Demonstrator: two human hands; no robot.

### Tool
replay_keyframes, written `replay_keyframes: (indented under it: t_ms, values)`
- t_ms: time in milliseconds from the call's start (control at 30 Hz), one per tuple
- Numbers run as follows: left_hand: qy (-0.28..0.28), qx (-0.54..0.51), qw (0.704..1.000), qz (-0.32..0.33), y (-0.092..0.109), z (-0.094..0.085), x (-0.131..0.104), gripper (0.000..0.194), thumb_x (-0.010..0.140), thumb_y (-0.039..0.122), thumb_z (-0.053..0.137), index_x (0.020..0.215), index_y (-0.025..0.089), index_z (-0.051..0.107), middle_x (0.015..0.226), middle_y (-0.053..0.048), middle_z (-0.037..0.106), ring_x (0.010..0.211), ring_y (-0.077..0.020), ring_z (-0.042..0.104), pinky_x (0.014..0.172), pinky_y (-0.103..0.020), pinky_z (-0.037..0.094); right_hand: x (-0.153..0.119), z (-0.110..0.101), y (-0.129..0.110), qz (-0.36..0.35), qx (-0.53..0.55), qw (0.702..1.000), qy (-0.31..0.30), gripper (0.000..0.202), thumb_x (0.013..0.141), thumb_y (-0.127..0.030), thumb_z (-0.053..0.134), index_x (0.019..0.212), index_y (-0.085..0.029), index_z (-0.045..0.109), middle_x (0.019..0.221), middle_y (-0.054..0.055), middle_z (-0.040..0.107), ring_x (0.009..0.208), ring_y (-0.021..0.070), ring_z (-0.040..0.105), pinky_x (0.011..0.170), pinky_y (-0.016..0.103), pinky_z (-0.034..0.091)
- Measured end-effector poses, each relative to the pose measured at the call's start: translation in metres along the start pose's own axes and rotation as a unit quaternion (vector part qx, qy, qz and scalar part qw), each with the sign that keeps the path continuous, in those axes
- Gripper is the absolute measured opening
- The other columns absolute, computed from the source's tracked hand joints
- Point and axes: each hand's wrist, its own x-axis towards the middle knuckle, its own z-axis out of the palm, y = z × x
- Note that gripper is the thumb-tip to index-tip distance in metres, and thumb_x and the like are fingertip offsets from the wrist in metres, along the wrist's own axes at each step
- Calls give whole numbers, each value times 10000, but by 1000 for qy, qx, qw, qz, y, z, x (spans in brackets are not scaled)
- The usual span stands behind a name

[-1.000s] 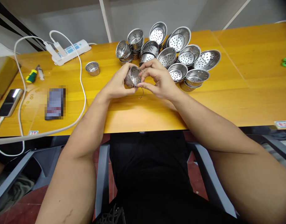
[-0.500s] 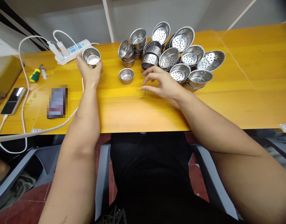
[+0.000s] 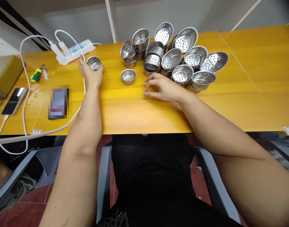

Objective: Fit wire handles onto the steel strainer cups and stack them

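Note:
My left hand (image 3: pixel 92 75) is curled around a small perforated metal strainer cup (image 3: pixel 94 60), its thumb on the right side and fingers on the left. That cup appears upright, at or close to the tabletop. Between thumb and fingertips, my right hand (image 3: pixel 161 87) pinches a thin curved wire (image 3: pixel 144 97), just above the table. A single small strainer cup (image 3: pixel 128 77) stands between my two hands. Behind my right hand are several stacks of similar strainer cups (image 3: pixel 171 58), some tilted, some with a wire across the opening.
A white power strip (image 3: pixel 76 52) with plugged-in cables lies at the back left. Nearer are a green-and-yellow screwdriver (image 3: pixel 36 75), a blurred phone (image 3: pixel 59 103) and a charging device (image 3: pixel 14 101). A white cable (image 3: pixel 64 126) loops past my left forearm. A box (image 3: pixel 7 74) is at far left.
My left hand has lowered the strainer cup toward the table and turned it a little. My right hand has shifted slightly downward, still pinching the wire.

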Motion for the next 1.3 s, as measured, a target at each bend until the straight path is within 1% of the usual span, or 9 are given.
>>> replay_keyframes:
  t_ms: [133,233,333,467,567,667,900,1133,1300]
  values:
    - [1,-18,1000,-23,4,23,14,1098,839,849,1058,1665,315,570,1695,-111,688,1862,-431,423,1526,-636,430,0,-3,1,9,0,1000,-17,324,992,-589,934,1061,-276,888,1403,172,755,1431,485,728,1358,746,538]
    - [-13,-27,997,-77,-16,40,19,1156,785,839,1081,1668,284,582,1733,-166,667,1830,-501,489,1525,-695,440,0,-4,2,11,4,1000,-29,322,993,-596,940,1064,-286,888,1378,168,754,1407,482,738,1355,749,539]
    - [-52,-16,991,-122,-41,58,20,1261,623,763,1173,1616,216,622,1759,-235,645,1777,-563,558,1541,-721,427,0,-4,2,11,-8,999,-29,335,994,-605,928,1086,-286,889,1365,174,759,1397,487,743,1335,753,555]
    - [-78,-54,992,-78,-49,75,19,1034,740,585,1118,1578,231,627,1680,-201,726,1694,-502,659,1530,-676,470,1,-2,-3,17,-14,1000,8,414,1057,-684,868,1214,-301,875,1406,173,778,1327,471,767,1289,744,599]
    - [-73,-97,993,-6,-37,80,19,981,817,477,1035,1645,255,558,1707,-177,711,1659,-444,696,1489,-615,539,2,3,-11,21,-24,998,58,474,1152,-684,760,1452,-326,847,1445,163,771,1296,439,781,1271,708,629]
    - [-91,-98,988,74,-20,80,20,930,796,457,1018,1607,276,600,1690,-151,712,1656,-451,693,1474,-621,554,5,10,-16,2,-39,996,79,503,1220,-619,668,1605,-325,804,1426,164,738,1347,427,762,1285,692,628]
    - [-107,-95,983,112,-8,78,19,824,887,617,956,1584,275,679,1636,-150,746,1576,-449,721,1395,-642,613,7,15,-13,-22,-69,995,65,376,1212,-612,706,1320,-289,866,1384,166,651,1376,447,699,1302,763,599]
    - [-109,-95,981,126,-12,80,20,903,964,856,889,1609,261,676,1611,-184,743,1520,-426,738,1313,-603,642,10,11,-5,-26,-33,993,112,556,1108,-847,798,1285,-322,826,1481,158,695,1440,482,681,1365,786,553]
    - [-107,-96,980,134,-11,81,21,1001,930,1018,833,1582,274,684,1593,-185,739,1499,-428,734,1312,-613,628,12,16,-2,-18,2,991,134,608,1041,-894,866,1158,-300,812,1464,151,725,1466,485,690,1398,776,519]
